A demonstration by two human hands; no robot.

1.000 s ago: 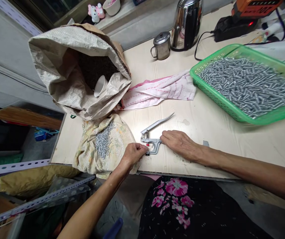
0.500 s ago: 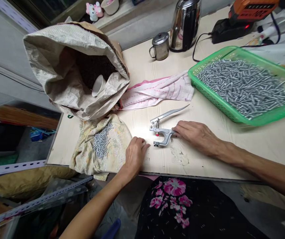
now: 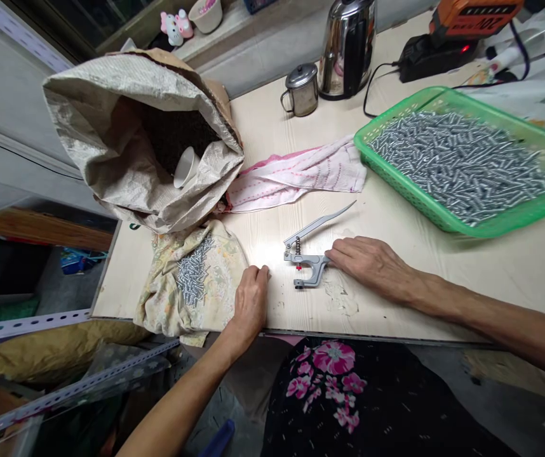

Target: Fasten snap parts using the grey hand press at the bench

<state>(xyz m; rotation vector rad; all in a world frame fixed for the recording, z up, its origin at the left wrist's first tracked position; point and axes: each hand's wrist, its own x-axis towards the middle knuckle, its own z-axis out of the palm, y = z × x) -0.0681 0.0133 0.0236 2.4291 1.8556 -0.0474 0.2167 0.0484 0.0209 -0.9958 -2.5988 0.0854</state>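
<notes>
My right hand point(image 3: 372, 263) grips the end of grey snap-fastener pliers point(image 3: 317, 261) that lie on their side on the table. Their long lever stands raised, with a dark spring and a red tip between the jaws. My left hand point(image 3: 252, 293) rests on the table by the edge of a yellowish cloth, left of the pliers and apart from them. Its fingers are curled together, and whatever they may hold is hidden. On the yellowish cloth point(image 3: 227, 263) lies a pile of small silvery screws or springs point(image 3: 194, 276).
A green plastic basket point(image 3: 408, 202) full of similar silvery pieces stands at the right. A large open sack point(image 3: 96, 139) with a white cup point(image 3: 187, 167) sits at the left. Behind are a pink-white towel point(image 3: 301, 178), a metal mug point(image 3: 302, 95), a kettle point(image 3: 347, 47) and a battery charger point(image 3: 427, 58).
My left hand has drawn back a little to the left, away from the pliers, and its fingers have curled in. My right hand still holds the pliers, which have turned slightly.
</notes>
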